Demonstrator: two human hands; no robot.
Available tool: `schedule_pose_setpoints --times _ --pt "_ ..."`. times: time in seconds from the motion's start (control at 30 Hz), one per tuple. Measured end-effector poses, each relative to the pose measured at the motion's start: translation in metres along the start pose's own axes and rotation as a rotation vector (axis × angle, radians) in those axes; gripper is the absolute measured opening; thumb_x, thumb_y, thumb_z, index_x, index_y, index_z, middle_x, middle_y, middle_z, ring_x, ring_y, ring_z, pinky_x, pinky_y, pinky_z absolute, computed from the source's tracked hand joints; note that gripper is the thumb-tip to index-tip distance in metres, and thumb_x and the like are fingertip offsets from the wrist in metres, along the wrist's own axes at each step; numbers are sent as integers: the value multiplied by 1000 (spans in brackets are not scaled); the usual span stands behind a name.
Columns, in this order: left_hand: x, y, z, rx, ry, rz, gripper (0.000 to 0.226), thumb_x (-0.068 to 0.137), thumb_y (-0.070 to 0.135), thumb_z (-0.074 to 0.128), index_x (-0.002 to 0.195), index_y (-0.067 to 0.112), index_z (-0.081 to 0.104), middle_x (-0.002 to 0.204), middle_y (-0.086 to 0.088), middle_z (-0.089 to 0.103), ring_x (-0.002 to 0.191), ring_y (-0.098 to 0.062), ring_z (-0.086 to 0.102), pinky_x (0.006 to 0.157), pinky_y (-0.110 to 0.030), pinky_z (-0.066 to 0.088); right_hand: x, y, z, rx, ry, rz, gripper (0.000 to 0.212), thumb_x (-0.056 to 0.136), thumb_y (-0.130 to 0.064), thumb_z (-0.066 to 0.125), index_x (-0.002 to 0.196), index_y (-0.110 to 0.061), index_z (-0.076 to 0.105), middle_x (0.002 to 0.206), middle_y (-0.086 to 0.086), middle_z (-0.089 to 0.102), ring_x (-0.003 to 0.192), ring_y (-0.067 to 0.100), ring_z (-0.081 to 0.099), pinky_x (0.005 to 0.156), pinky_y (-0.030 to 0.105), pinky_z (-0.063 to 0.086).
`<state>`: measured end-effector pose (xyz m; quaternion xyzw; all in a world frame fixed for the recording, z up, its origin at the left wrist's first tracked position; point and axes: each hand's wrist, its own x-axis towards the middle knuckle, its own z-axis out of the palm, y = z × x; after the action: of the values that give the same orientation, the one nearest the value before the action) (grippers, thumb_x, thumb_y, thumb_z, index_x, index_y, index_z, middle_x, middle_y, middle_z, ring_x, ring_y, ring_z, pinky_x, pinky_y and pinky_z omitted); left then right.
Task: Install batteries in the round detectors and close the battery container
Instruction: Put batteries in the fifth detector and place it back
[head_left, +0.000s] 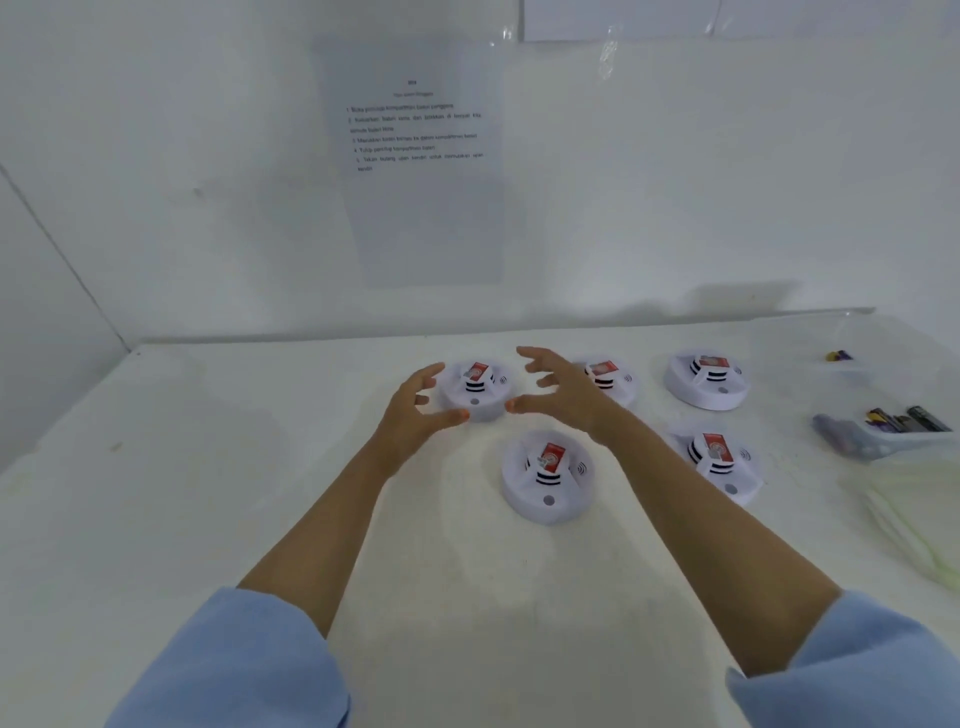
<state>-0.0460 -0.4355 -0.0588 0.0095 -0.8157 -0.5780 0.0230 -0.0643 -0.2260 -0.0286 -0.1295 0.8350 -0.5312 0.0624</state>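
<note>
Five round white detectors sit on the white worktop (208, 467). The left hand (415, 410) and right hand (561, 395) are both spread, fingers loosely arched, flanking the far-left detector (475, 392). Whether they touch it I cannot tell. A clear battery container (883, 434) lies open at the right edge, well apart from the hands. A printed sheet (415, 156) hangs on the wall.

Five round white detectors (545, 478) sit on the white counter (208, 467). The left hand (415, 410) and the right hand (563, 397) are spread wide, one on each side of the back left detector (475, 389). Batteries (904, 420) lie in a clear tray (917, 441) on the right. A paper (415, 156) with words hangs on the wall.
</note>
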Motion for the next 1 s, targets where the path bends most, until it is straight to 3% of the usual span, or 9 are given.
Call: schedule_pose_setpoints --times 0.13,0.2,0.3,0.43,0.6,0.7,0.83,1.0 --pt "33 -7 -7 88 -140 13 94 61 9 86 140 21 35 130 0 41 108 -17 43 82 -23 39 34 10 12 -62 -93 82 87 69 -10 79 139 -22 31 139 6 37 124 21 39 94 28 38" --pt "47 -9 -8 130 -224 16 104 54 11 89 141 20 32 133 -1 39 110 -17 44 85 -24 40 45 16 17 -154 -136 109 93 67 -11 81 142 -20 26 141 5 36 125 21 39 98 29 38" --pt "63 -12 -7 187 -313 17 120 35 30 88 140 24 30 137 -3 40 120 -20 46 93 -29 44 60 23 22 -287 -146 109 99 63 -17 83 143 -17 23 143 4 36 125 20 41 101 28 37" --pt "75 -14 -4 299 -350 49 126 25 52 77 139 24 33 136 2 38 127 -18 39 108 -41 35 71 30 23 -341 -148 102 101 60 -25 85 142 -19 26 144 3 35 129 22 37 108 38 34" --pt "77 -14 -3 279 -356 95 119 26 51 77 134 22 38 127 4 39 122 -16 41 104 -33 38 69 28 21 -294 -105 56 94 61 -17 85 138 -17 33 139 3 40 118 14 42 94 20 35" --pt "77 -4 -3 232 -348 118 111 35 36 84 134 20 37 128 3 38 119 -14 42 90 -15 39 64 19 14 -213 -83 46 92 60 -14 85 137 -19 34 135 1 42 107 11 44 87 22 40" --pt "77 28 2 180 -336 177 102 47 17 87 136 19 37 129 2 37 117 -12 41 86 -15 39 53 4 -10 -2 -46 31 92 55 -7 86 133 -24 40 129 -1 48 111 18 51 92 32 50" --pt "65 77 31 222 -328 275 105 43 25 81 137 19 34 128 4 34 114 -10 39 81 -9 40 27 -9 -57 69 -13 -24 92 58 -1 84 134 -26 39 129 -3 50 112 16 53 85 23 49"
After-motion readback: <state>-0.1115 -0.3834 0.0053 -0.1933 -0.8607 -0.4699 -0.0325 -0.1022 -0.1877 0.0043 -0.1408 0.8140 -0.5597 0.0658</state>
